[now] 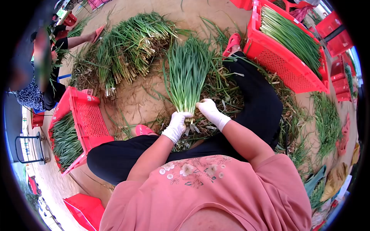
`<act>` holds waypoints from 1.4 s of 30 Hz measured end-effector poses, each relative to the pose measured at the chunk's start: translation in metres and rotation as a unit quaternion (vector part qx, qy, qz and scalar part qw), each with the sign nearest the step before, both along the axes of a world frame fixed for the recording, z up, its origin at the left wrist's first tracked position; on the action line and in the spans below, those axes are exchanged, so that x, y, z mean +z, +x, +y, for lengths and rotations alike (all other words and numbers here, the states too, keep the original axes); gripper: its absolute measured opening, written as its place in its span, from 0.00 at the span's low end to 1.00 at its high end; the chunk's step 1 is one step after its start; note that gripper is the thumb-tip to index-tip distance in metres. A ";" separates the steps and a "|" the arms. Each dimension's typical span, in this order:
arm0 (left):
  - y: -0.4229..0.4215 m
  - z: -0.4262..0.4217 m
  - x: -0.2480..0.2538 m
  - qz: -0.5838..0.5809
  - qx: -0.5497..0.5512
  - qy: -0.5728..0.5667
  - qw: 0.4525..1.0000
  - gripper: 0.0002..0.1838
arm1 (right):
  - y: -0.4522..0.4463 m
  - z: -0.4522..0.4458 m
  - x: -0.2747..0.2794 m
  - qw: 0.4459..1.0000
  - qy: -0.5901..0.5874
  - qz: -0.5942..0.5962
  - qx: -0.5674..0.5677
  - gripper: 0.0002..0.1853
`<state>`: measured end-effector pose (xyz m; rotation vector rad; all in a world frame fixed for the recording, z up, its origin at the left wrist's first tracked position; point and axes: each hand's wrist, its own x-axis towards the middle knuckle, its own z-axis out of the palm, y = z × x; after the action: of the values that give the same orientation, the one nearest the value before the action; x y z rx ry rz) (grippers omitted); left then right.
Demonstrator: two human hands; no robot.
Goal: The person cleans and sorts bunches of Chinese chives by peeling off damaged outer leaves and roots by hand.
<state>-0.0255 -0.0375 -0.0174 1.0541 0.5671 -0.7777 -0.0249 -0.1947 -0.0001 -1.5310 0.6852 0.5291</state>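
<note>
Head view: left hand (175, 126) at 6 o'clock, fingers closed round the white base of the green bunch (189, 75), likely keeping stem ends gathered; leaves fan toward 12. Right hand (210, 111) pinches its side, probably trimming strays. Full crate (283, 63) at 2 o'clock, stems lying lengthwise, presumably so leaves stay straight.
</note>
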 end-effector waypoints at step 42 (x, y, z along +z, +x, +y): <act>0.017 0.013 0.026 0.114 0.038 -0.152 0.981 0.10 | 0.002 0.011 0.021 0.990 -0.016 -0.118 0.073 0.16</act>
<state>-0.0087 -0.0242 0.0087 0.6622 0.6566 -0.8923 -0.0226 -0.1842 0.0212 -1.6504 0.4026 0.4373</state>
